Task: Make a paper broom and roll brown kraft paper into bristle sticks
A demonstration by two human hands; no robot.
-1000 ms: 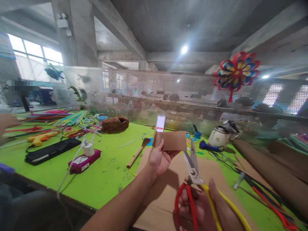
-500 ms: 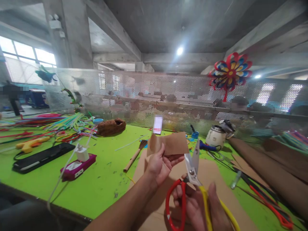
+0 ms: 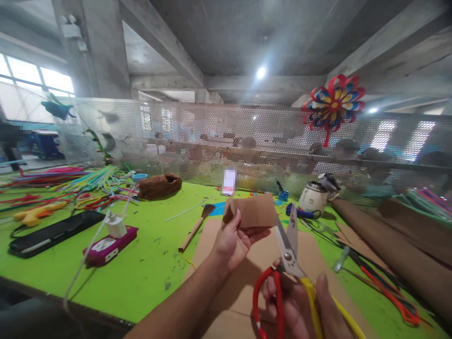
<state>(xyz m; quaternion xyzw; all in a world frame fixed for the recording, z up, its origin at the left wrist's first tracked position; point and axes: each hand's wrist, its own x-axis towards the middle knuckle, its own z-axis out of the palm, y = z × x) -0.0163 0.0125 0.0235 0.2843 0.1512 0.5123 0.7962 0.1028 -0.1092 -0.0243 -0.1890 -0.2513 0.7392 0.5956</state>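
Observation:
My left hand (image 3: 231,240) holds up a small brown cardboard piece (image 3: 254,211) by its lower left edge, thumb in front. My right hand (image 3: 300,303) grips scissors (image 3: 290,263) with one red and one yellow handle. The steel blades are slightly apart and point upward just right of the cardboard piece, apart from it. Beneath both hands a larger brown cardboard sheet (image 3: 268,263) lies flat on the green table (image 3: 148,263).
On the left lie a magenta box with a white charger (image 3: 109,242), a black phone case (image 3: 49,235), a yellow glue gun (image 3: 33,214) and several coloured pipe cleaners (image 3: 84,181). A small broom (image 3: 196,226), a white pot (image 3: 312,197) and cardboard rolls (image 3: 391,249) lie further back and right. A mesh screen (image 3: 247,146) backs the table.
My left hand tipped the cardboard piece and brought it back level. The scissors shifted slightly right, and their blades, shut at first, now stand slightly apart. The view panned a little.

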